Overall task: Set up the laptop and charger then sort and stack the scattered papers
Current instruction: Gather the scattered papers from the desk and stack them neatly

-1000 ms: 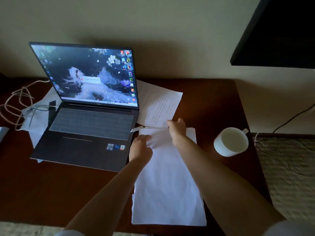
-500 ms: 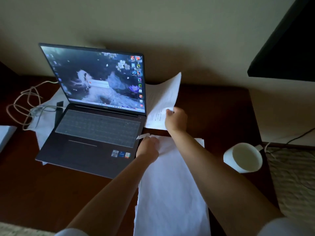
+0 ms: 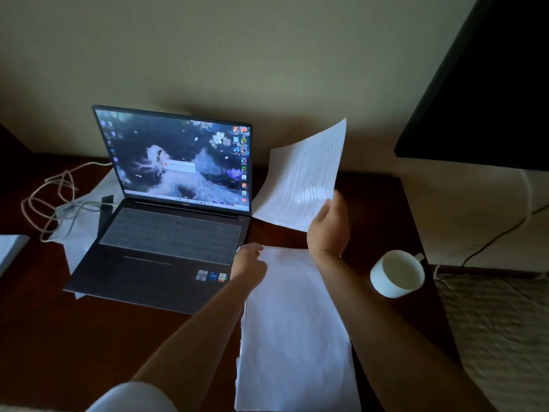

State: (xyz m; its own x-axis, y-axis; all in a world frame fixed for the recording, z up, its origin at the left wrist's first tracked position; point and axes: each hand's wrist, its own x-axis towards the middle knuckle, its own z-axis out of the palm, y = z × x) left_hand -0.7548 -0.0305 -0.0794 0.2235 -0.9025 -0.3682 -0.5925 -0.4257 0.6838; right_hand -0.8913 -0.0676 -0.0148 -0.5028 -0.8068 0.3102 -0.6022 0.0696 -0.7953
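I find laptop [image 3: 175, 209] open, lit; cable [image 3: 56, 200] beside it, plug-in status unclear. Right hand [image 3: 328, 224] grips printed sheet [image 3: 303, 179]; left hand [image 3: 248, 266], fingers curled, holds stack [image 3: 297, 331] corner. Sheets under laptop remain unsorted.

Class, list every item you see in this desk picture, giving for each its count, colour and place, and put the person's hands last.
laptop: one, dark grey, open, left-centre of desk
printed sheet: one, white, lifted right of the screen
paper stack: one, white, front centre
loose paper: white, partly under the laptop's left side
cable: one, pale, coiled at far left
mug: one, white, right of the stack
desk: one, dark brown
left hand: on the stack's top corner
right hand: holds the printed sheet
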